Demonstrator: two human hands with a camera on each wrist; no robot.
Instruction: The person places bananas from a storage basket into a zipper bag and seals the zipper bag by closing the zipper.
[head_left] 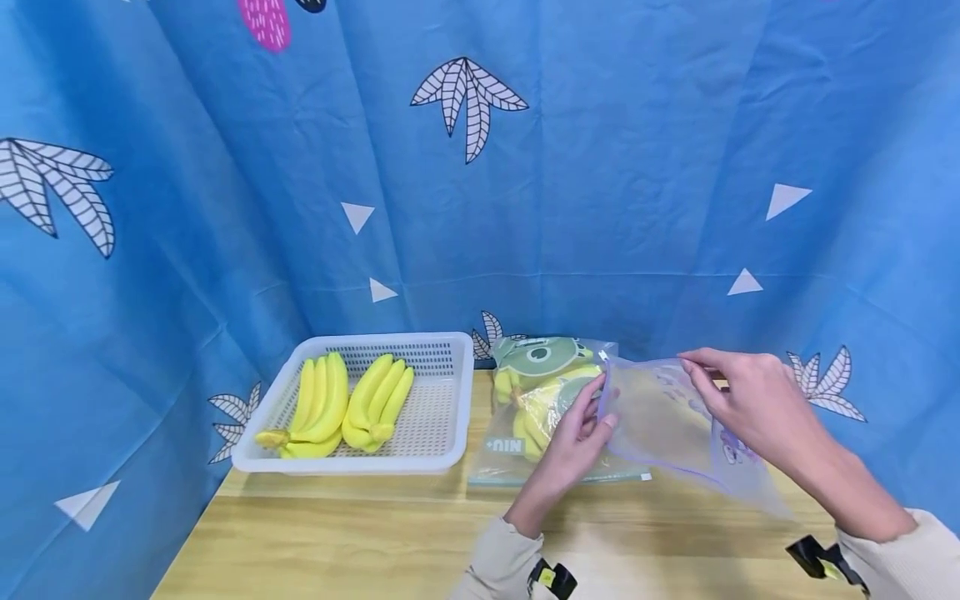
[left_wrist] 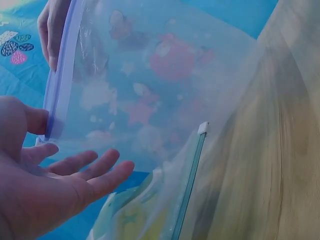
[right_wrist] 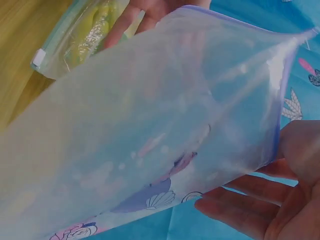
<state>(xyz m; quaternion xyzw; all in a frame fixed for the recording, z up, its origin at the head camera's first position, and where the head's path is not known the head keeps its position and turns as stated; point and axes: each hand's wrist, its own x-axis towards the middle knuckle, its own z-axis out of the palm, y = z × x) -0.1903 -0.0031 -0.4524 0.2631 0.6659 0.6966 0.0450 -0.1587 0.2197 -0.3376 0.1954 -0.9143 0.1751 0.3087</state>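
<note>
A translucent zip bag [head_left: 652, 412] with a lilac edge and sea-themed prints hangs between my hands, tilted above the table. My left hand [head_left: 573, 437] pinches its lilac edge between thumb and index finger, the other fingers spread. On the opposite side my right hand [head_left: 753, 400] pinches the bag's edge. The right wrist view shows the mouth of the bag [right_wrist: 150, 115] standing apart, with no contents visible. Behind my left hand lies a clear zip bag [head_left: 495, 465] with a green print and teal slider edge, holding yellow bananas [head_left: 534, 408]; my hand partly covers it.
On the left of the wooden table [head_left: 337, 533] stands a white plastic basket [head_left: 442, 417]. Two bunches of bananas lie in it, a left bunch [head_left: 318, 400] and a right bunch [head_left: 378, 400]. A blue patterned curtain [head_left: 600, 167] hangs close behind the table and at both sides.
</note>
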